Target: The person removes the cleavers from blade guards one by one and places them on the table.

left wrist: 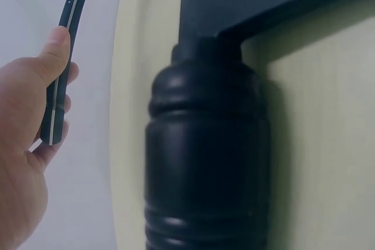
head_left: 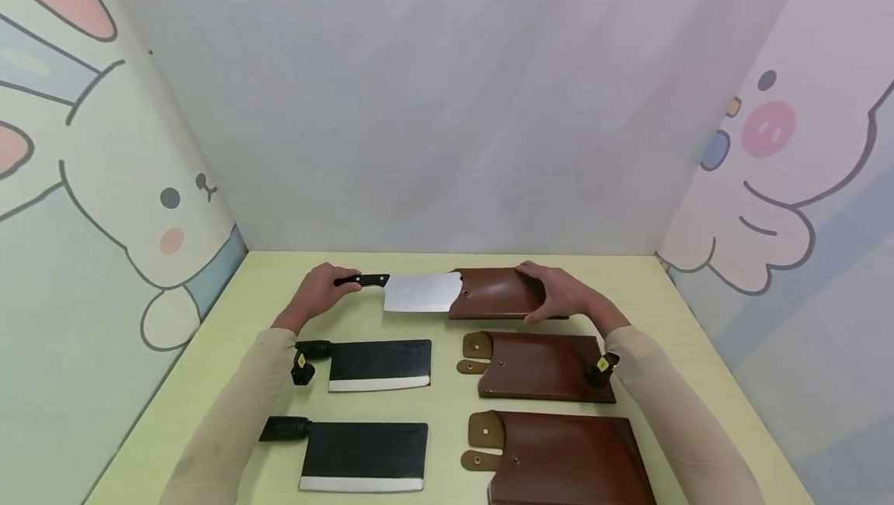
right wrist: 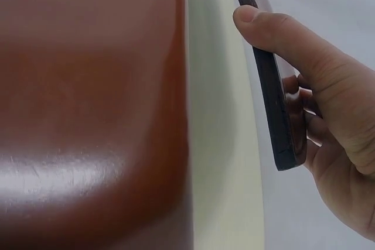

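At the back of the yellow-green table (head_left: 426, 400), my left hand (head_left: 328, 285) grips the slim black handle (head_left: 363, 280) of a steel cleaver (head_left: 421, 292). Its bright blade lies flat, the far end inside the mouth of a brown leather sheath (head_left: 497, 294). My right hand (head_left: 552, 293) holds that sheath by its closed end, thumb on top. In the left wrist view the left hand (left wrist: 44, 103) pinches the thin handle (left wrist: 61, 68). In the right wrist view the right hand (right wrist: 304, 92) clamps the sheath's dark edge (right wrist: 272, 103).
Two dark-bladed cleavers (head_left: 379, 365) (head_left: 363, 456) lie in a column on the left, two more brown sheaths (head_left: 545, 365) (head_left: 566, 458) on the right. One thick black handle (left wrist: 205, 156) fills the left wrist view. Cartoon-printed walls (head_left: 105, 179) enclose the table on three sides.
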A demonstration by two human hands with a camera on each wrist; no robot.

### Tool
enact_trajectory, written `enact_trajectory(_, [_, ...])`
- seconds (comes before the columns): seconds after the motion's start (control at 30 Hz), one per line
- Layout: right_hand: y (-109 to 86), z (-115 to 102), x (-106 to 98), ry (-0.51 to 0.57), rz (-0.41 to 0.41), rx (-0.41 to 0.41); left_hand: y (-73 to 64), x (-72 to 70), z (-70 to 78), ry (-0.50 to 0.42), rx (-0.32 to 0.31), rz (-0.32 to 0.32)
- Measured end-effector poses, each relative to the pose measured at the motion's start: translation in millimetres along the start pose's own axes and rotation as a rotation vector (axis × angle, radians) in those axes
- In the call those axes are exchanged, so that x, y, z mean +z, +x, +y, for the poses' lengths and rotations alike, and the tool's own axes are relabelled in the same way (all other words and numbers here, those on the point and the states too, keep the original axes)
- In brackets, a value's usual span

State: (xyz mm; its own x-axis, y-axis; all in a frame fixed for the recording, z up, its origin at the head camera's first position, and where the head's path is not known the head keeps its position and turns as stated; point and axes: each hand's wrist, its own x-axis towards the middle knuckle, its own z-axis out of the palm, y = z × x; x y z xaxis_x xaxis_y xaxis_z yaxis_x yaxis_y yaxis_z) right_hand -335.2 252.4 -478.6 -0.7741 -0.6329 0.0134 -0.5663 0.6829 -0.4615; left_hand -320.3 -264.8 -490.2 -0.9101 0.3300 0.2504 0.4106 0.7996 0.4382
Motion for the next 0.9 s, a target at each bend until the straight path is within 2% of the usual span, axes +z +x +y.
enact_trajectory(0.6, [-11.7, 11, -2, 0.002, 0.007, 0.037, -10.7, -4.7, -13.3, -0.033, -0.013, -0.019])
enact_trajectory(0.9, [-19.7, 13, -8, 0.001, 0.002, 0.065, -14.2, -9.4, -19.4, -0.007, -0.020, -0.021])
